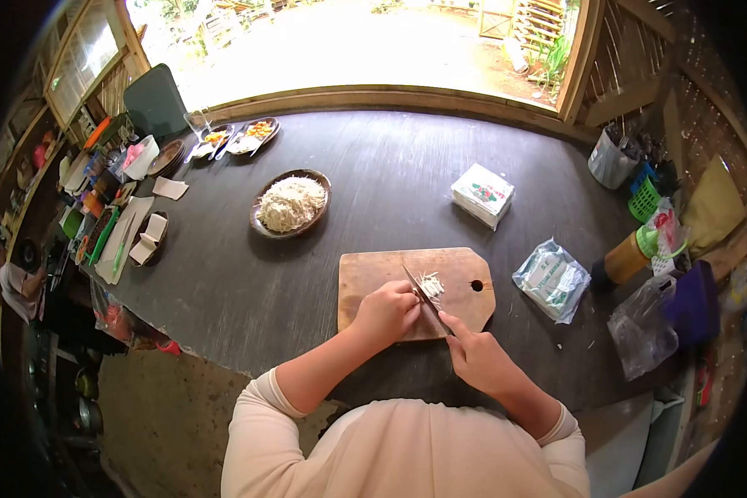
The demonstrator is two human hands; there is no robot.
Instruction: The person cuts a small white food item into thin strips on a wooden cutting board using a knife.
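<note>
Right hand (480, 357): its grip is closing around the handle end of the knife, with the index finger reaching forward along the back.
Thin, narrow-bladed metal knife (427, 297): it is slanting across the board, its tip pointing away from the person and its blade lying between the left fingers and the cut strips. It is probably handling as a light, stiff tool, best held by the handle, clear of the edge.
Left hand (388, 313): its fingers are curling just beside the blade, the grip bunched low over the board; I cannot tell what, if anything, they are pinching, as the fingertips are hiding it.
Small heap of thin white strips (433, 284): it is lying on the board, just right of the blade. The strips are looking light, soft and easily broken, perhaps a little slippery — better gathered loosely from the sides than squeezed.
Pale brown wooden cutting board with a dark hole (369, 278): it is resting flat on the dark grey surface (373, 183), likely stiff and steady, and best lifted by its edges or that hole.
Round brown bowl (261, 228): it is standing farther off to the left, holding a mound of white shreds (291, 203).
</note>
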